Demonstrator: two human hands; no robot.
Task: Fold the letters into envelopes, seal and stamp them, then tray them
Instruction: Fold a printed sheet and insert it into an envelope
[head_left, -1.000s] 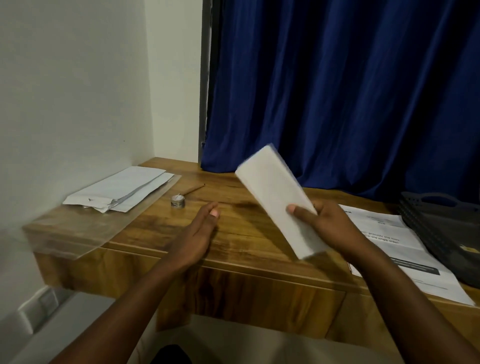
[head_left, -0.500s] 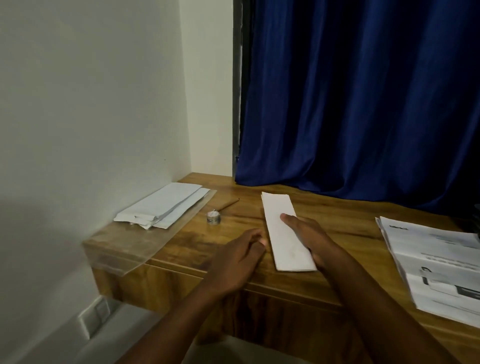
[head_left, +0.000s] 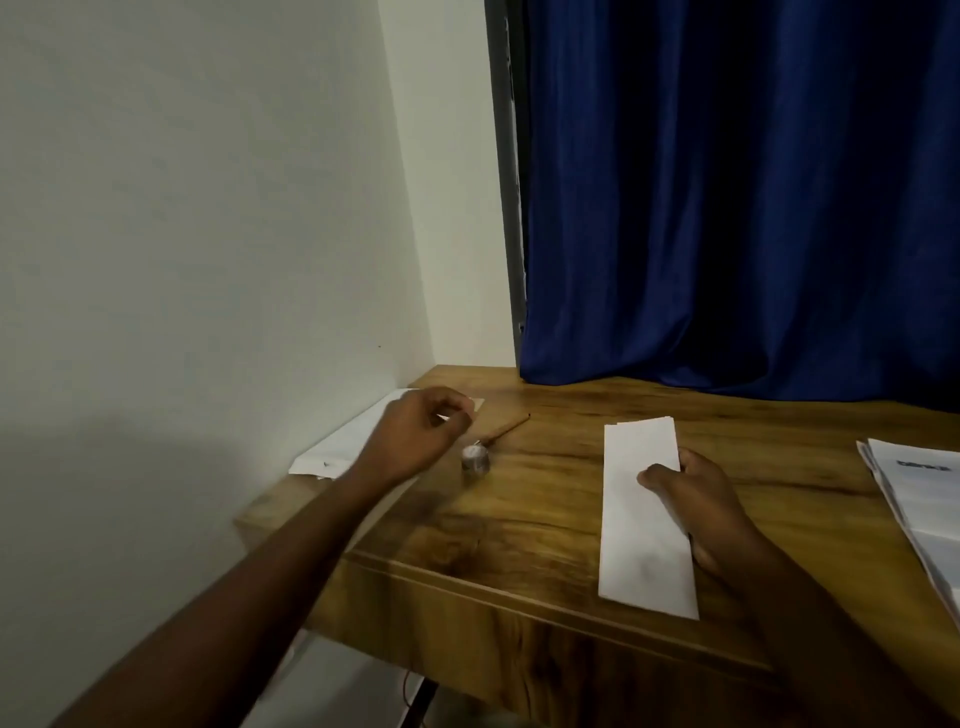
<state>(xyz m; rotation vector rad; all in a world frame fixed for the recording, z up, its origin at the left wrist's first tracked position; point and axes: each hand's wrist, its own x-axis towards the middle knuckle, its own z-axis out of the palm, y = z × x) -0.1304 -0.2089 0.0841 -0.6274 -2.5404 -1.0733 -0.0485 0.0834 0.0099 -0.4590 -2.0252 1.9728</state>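
A white folded letter (head_left: 636, 540) lies lengthwise on the wooden desk (head_left: 509, 525), near its front edge. My right hand (head_left: 698, 506) holds it at the right edge, with the thumb on top and the fingers curled along the side. At the desk's far left lies a stack of white envelopes (head_left: 340, 447) on a clear plastic sleeve. My left hand (head_left: 418, 434) hovers over that stack with its fingers curled. Whether it pinches an envelope is not visible.
A small round metal tin (head_left: 475, 460) and a thin brown stick (head_left: 506, 430) lie just right of my left hand. Printed sheets (head_left: 917, 499) are stacked at the right edge. A white wall bounds the left and a blue curtain (head_left: 727, 208) hangs behind.
My right hand laid the folded letter down on the desk and stays on it. My left hand moved from the desk's front edge to the envelope stack. The view swung left.
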